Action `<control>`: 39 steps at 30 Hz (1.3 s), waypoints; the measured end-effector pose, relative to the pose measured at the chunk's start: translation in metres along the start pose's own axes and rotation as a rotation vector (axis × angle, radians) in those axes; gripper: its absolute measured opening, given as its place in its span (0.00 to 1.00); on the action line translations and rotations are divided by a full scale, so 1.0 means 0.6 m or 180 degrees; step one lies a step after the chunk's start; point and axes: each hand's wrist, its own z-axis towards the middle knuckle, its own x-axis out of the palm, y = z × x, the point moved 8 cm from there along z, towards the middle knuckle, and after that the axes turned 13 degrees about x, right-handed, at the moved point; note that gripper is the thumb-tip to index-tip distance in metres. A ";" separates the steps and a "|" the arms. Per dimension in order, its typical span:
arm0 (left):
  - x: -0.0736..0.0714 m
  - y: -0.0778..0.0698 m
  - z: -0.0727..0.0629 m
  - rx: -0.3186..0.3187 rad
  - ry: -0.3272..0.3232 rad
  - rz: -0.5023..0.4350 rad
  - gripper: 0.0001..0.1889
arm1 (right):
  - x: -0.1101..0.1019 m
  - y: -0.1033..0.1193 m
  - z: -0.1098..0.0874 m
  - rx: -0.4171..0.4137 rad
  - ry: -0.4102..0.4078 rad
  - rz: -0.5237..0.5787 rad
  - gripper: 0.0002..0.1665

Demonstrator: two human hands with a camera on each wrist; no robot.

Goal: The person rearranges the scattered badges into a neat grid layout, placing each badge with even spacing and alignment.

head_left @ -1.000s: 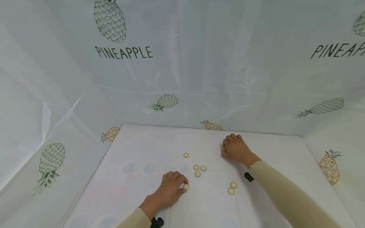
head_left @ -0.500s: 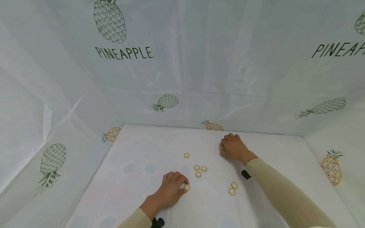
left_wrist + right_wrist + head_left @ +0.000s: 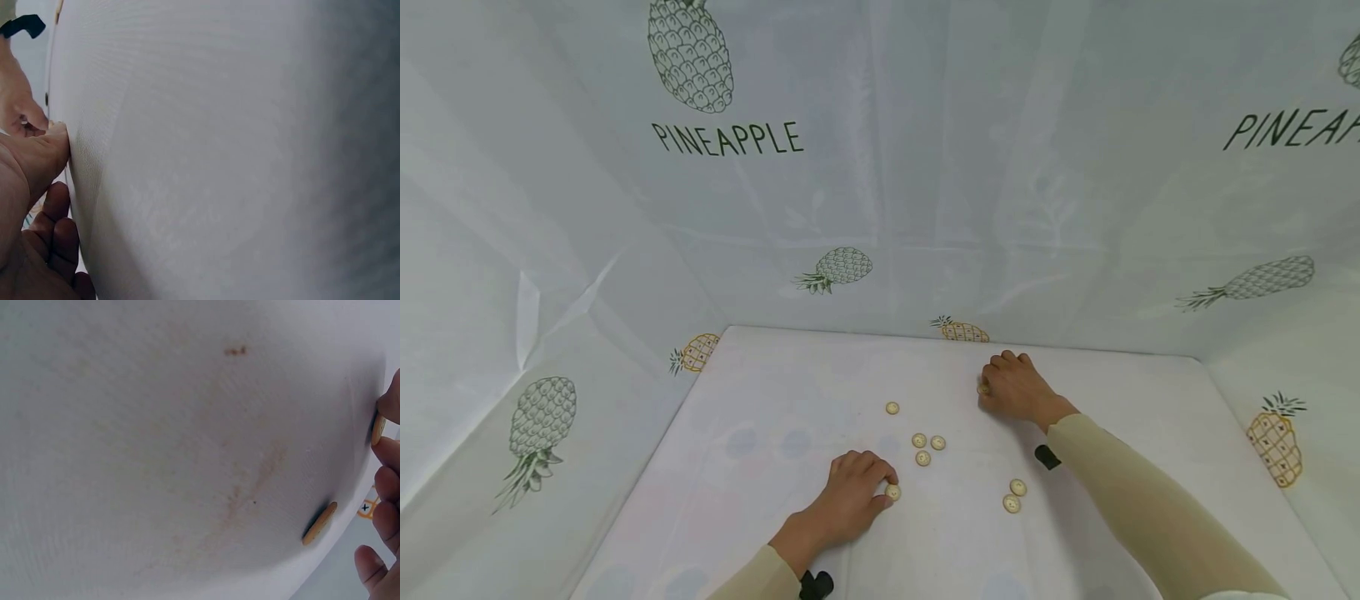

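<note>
Small round cream buttons lie on the white table [image 3: 820, 375]. My left hand [image 3: 850, 496] rests low over the cloth, its thumb and index finger pinching a button [image 3: 892, 492] by the edges. Farther back and to the right, my right hand [image 3: 1013, 389] pinches another button [image 3: 983, 389], partly hidden by its fingers. The right wrist view shows the thumb and a fingertip on that button [image 3: 378, 429], which touches the cloth; a loose button [image 3: 319, 523] lies nearby. In the left wrist view my left hand [image 3: 37, 165] mostly hides its button.
Between the hands sit a lone button [image 3: 892, 407] and a cluster of three, one being the front button [image 3: 922, 458]. Two touching buttons [image 3: 1012, 503] lie below the right forearm. A pineapple-printed curtain [image 3: 925, 208] hangs behind and beside the table.
My right hand has slid slightly left with its button, then stays put. My left hand keeps its pinch in the same place. The loose buttons have not moved.
</note>
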 end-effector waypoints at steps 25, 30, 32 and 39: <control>0.002 -0.005 0.000 -0.0036 0.0050 -0.0053 0.09 | -0.032 -0.009 -0.046 -0.0033 -0.0433 -0.0001 0.16; 0.000 -0.005 -0.001 -0.0058 0.0051 -0.0021 0.09 | -0.046 -0.007 -0.077 -0.0093 -0.0614 0.0025 0.14; -0.001 -0.005 -0.002 -0.0059 0.0039 -0.0019 0.09 | -0.049 -0.008 -0.091 -0.0097 -0.0655 0.0029 0.14; -0.001 -0.005 -0.002 0.0030 -0.0082 -0.0007 0.08 | -0.060 -0.008 -0.151 -0.0144 -0.0771 0.0141 0.13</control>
